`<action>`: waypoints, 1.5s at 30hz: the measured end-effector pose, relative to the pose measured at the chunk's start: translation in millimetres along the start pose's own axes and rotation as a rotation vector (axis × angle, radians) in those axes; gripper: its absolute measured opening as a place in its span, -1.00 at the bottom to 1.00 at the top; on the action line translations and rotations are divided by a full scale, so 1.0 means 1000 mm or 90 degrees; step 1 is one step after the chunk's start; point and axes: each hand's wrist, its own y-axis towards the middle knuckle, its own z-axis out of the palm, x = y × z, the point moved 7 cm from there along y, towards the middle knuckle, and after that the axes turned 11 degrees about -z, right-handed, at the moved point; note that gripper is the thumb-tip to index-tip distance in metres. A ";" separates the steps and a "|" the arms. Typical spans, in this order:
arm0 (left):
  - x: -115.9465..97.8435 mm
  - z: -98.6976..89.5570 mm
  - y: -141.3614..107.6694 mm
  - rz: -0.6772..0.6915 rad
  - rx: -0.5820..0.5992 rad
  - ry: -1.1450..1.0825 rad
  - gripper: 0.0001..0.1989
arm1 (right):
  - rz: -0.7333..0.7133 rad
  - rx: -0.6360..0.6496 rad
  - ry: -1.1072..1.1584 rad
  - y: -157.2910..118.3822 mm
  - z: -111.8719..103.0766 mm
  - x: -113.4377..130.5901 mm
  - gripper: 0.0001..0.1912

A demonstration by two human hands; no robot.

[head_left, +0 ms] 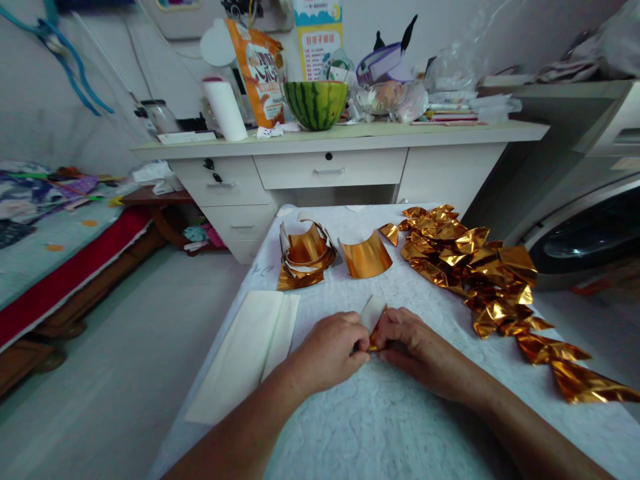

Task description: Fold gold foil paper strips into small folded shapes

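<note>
A person's two bare hands meet over a table (330,433) covered in pale cloth, well in from its edges. The left hand (340,348) and the right hand (414,343) are close together, fingers curled in, thumbs and fingertips pinching a small foil strip (373,312) between them; its pale face sticks up past the knuckles, and a bit of gold shows at the fingertips. To the left, some long pale sheets (240,357) lie near the table's left edge, just beside the left forearm. Beyond the hands, a stack of curled foil (306,257) sits near the far left, and a single curved gold sheet (367,258) stands just right of it, with a band of cloth showing between these and the knuckles. A heap of twisted gold foil (465,257) runs down the table's right side, its nearest pieces reaching toward the right edge, with cloth showing between it and the right hand. From where I stand, pale floor (150,320) opens between the table's left edge and a bed (55,247). Past the far edge is a white desk (365,138) holding a cut watermelon (316,107); a washing machine (590,180) stands at right.
</note>
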 end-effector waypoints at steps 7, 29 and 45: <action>-0.001 -0.001 0.000 0.013 0.007 -0.021 -0.91 | -0.013 -0.002 0.002 -0.001 0.000 0.001 -0.84; 0.000 0.001 0.002 0.009 -0.042 -0.034 -0.94 | -0.003 -0.038 -0.008 -0.002 -0.002 0.000 -0.86; 0.003 0.000 -0.001 -0.086 -0.056 -0.015 -0.86 | 0.084 -0.080 -0.057 0.004 0.006 -0.008 -0.86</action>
